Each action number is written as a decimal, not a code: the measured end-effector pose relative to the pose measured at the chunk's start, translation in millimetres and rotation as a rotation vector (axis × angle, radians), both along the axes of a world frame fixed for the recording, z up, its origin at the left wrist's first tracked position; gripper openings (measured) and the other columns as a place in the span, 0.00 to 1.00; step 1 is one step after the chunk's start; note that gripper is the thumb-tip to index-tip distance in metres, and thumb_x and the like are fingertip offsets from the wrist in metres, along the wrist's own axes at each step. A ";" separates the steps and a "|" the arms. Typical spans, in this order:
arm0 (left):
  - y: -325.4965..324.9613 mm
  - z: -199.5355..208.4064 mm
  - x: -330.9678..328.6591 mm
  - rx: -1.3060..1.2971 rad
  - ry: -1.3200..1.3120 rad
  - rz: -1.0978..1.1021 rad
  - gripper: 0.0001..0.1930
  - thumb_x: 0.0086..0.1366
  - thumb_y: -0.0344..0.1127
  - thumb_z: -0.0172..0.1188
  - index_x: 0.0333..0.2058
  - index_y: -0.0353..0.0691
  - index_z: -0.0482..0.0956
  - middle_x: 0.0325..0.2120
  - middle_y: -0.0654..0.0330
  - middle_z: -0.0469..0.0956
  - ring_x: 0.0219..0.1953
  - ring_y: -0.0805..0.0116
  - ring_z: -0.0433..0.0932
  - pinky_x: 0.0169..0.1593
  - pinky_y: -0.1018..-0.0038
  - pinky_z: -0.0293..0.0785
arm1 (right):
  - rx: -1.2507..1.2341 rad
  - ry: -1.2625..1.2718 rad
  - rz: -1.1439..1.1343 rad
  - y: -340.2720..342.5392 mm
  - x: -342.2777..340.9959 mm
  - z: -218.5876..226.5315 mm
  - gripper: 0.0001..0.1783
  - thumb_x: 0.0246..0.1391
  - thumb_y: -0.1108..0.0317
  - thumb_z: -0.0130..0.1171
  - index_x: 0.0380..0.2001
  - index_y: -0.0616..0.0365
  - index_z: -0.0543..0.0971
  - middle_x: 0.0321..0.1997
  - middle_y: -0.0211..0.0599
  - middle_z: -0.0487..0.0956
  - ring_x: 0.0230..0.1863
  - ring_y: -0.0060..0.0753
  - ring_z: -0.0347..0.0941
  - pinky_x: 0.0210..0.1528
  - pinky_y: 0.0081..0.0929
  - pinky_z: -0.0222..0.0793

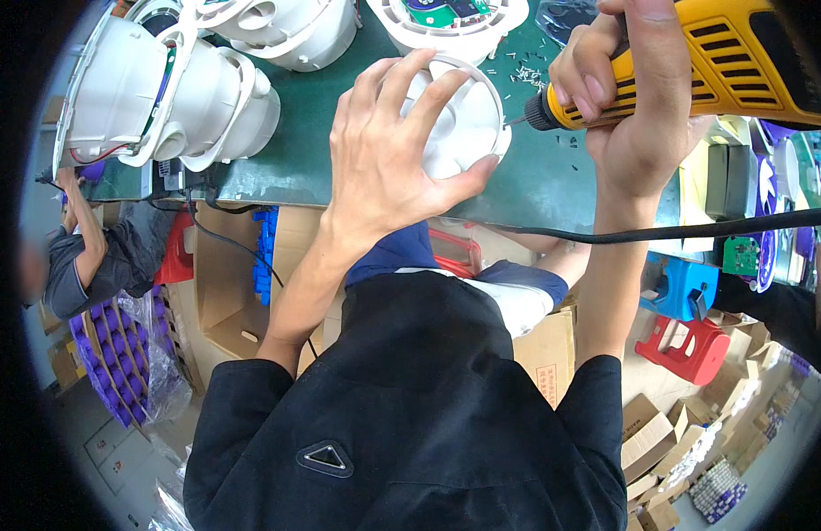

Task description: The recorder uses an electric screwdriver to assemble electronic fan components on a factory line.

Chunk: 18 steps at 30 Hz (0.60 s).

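Note:
My left hand (375, 150) grips a white round plastic housing (470, 119) on the green table (304, 168), fingers over its top and thumb along its near right edge. In my right hand (636, 124) is a yellow and black electric drill (738, 66), held on its side. Its thin bit points left at the housing's right rim; whether it touches cannot be made out. Loose small screws (527, 73) are scattered on the table beyond the drill's tip.
Stacked white housings (207, 106) stand at the left, and one with a green circuit board (446, 11) at the back. A black cable (693, 230) crosses on the right. A co-worker (100, 257) is at the left. Below are cardboard boxes (229, 301) and a red stool (685, 347).

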<state>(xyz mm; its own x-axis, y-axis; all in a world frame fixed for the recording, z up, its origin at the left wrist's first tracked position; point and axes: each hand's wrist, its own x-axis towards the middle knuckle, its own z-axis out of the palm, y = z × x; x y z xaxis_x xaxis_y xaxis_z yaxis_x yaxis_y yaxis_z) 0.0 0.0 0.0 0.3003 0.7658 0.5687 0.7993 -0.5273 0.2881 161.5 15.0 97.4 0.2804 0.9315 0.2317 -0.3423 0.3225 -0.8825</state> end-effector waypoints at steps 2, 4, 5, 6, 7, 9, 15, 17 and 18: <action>0.0 0.4 -0.2 0.006 0.007 -0.003 0.36 0.47 0.52 0.74 0.57 0.49 0.79 0.63 0.55 0.72 0.61 0.49 0.71 0.58 0.53 0.72 | 0.005 -0.017 0.002 -0.6 0.9 0.9 0.17 0.62 0.62 0.68 0.43 0.57 0.72 0.15 0.25 0.67 0.11 0.17 0.60 0.13 0.20 0.58; 2.0 0.7 -1.4 0.013 0.007 -0.009 0.36 0.47 0.52 0.74 0.56 0.49 0.79 0.63 0.56 0.72 0.60 0.49 0.72 0.58 0.54 0.72 | 0.021 -0.021 -0.012 0.0 -0.7 0.6 0.17 0.62 0.62 0.68 0.43 0.58 0.72 0.15 0.25 0.67 0.10 0.17 0.60 0.13 0.20 0.58; 3.0 0.6 -1.9 0.017 0.003 -0.011 0.36 0.47 0.52 0.74 0.56 0.49 0.79 0.63 0.56 0.72 0.60 0.49 0.72 0.58 0.54 0.73 | 0.033 -0.028 -0.023 0.2 -1.7 0.5 0.17 0.62 0.62 0.68 0.43 0.58 0.72 0.15 0.25 0.67 0.10 0.17 0.60 0.13 0.19 0.58; 3.5 -0.6 -2.2 0.018 0.003 -0.011 0.36 0.47 0.52 0.74 0.56 0.49 0.79 0.63 0.56 0.72 0.60 0.49 0.72 0.58 0.54 0.73 | 0.034 -0.028 -0.023 -0.4 -2.2 0.9 0.17 0.62 0.62 0.68 0.43 0.58 0.72 0.15 0.25 0.67 0.10 0.17 0.60 0.13 0.19 0.58; 4.3 -3.0 -2.7 0.025 -0.001 -0.008 0.36 0.48 0.55 0.73 0.57 0.52 0.79 0.61 0.56 0.72 0.60 0.49 0.71 0.58 0.54 0.71 | 0.015 -0.003 -0.014 -1.4 -2.7 1.4 0.17 0.62 0.62 0.68 0.43 0.58 0.72 0.15 0.25 0.67 0.10 0.17 0.59 0.13 0.19 0.58; 4.7 -4.1 -2.7 0.032 -0.007 -0.005 0.36 0.48 0.58 0.72 0.57 0.54 0.79 0.60 0.56 0.72 0.60 0.49 0.71 0.58 0.55 0.70 | -0.004 0.020 -0.006 -1.3 -2.4 1.1 0.17 0.62 0.62 0.68 0.42 0.59 0.72 0.15 0.25 0.66 0.10 0.17 0.59 0.13 0.19 0.58; 3.7 -2.1 -1.3 0.022 -0.022 -0.010 0.35 0.48 0.56 0.73 0.56 0.53 0.79 0.60 0.56 0.72 0.60 0.49 0.71 0.58 0.55 0.70 | 0.010 -0.014 -0.018 -0.3 0.2 0.9 0.16 0.62 0.62 0.67 0.41 0.59 0.72 0.14 0.26 0.66 0.10 0.17 0.59 0.12 0.19 0.58; 2.2 -0.2 -1.1 0.013 -0.006 -0.011 0.36 0.47 0.52 0.74 0.56 0.49 0.79 0.63 0.56 0.72 0.60 0.49 0.72 0.58 0.53 0.72 | 0.014 0.001 0.005 -0.5 1.2 -0.3 0.16 0.62 0.63 0.67 0.41 0.59 0.72 0.14 0.26 0.66 0.10 0.17 0.59 0.12 0.20 0.58; 2.0 -0.3 -1.0 0.013 -0.006 -0.010 0.36 0.47 0.52 0.74 0.56 0.49 0.79 0.63 0.56 0.72 0.60 0.49 0.72 0.58 0.53 0.72 | 0.014 0.000 0.005 -0.3 1.2 -0.1 0.16 0.62 0.63 0.67 0.41 0.59 0.72 0.14 0.26 0.66 0.10 0.17 0.59 0.12 0.20 0.58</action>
<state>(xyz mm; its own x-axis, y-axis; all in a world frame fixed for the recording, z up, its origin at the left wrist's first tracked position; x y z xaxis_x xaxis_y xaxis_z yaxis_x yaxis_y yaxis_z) -1.0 2.0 -0.3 0.3049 0.7554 0.5800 0.7920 -0.5393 0.2860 162.7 14.7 97.3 0.2754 0.9296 0.2448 -0.3442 0.3331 -0.8778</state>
